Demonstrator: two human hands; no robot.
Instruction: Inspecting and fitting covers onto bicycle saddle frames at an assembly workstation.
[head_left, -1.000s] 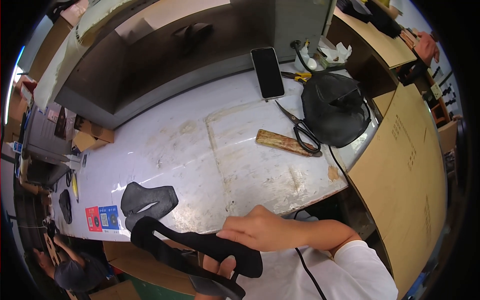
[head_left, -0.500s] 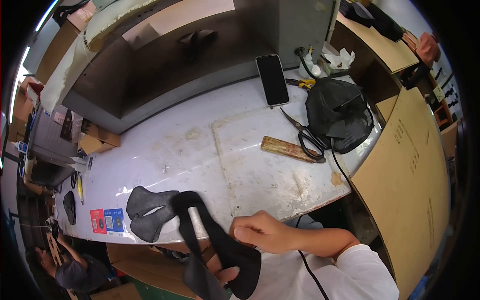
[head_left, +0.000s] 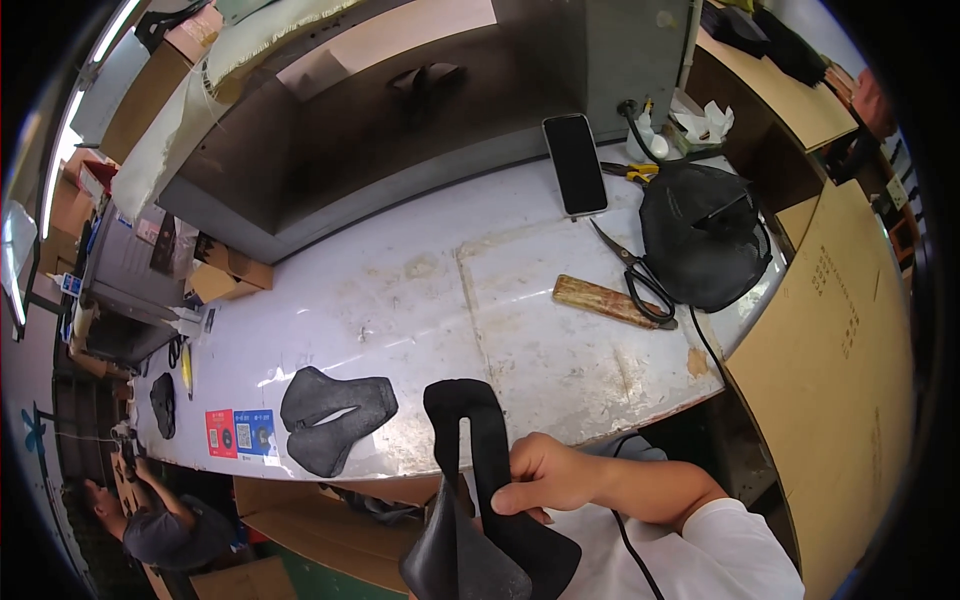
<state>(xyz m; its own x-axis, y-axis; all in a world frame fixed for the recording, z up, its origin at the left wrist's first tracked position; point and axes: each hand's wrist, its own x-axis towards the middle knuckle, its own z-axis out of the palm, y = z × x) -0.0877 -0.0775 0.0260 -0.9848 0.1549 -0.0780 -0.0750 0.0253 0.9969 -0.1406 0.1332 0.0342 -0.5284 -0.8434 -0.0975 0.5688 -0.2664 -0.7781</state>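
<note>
My right hand (head_left: 545,480) grips a long black saddle-shaped piece (head_left: 480,480) with a slot down its middle. I hold it upright at the near edge of the white worktable (head_left: 420,300), its narrow end over the table and its wide end near my lap. A second black piece of similar shape (head_left: 335,415) lies flat on the table just left of it. My left hand is hidden; it may be behind the held piece.
On the table's right part lie a wooden block (head_left: 600,300), black scissors (head_left: 635,280), a dark phone (head_left: 575,163) and a black bag-like heap (head_left: 705,235). A cardboard panel (head_left: 840,350) stands at right. Another person (head_left: 150,520) crouches at lower left.
The black piece has swung from lying crosswise in front of me to pointing away over the table edge. My right hand has shifted right along it.
</note>
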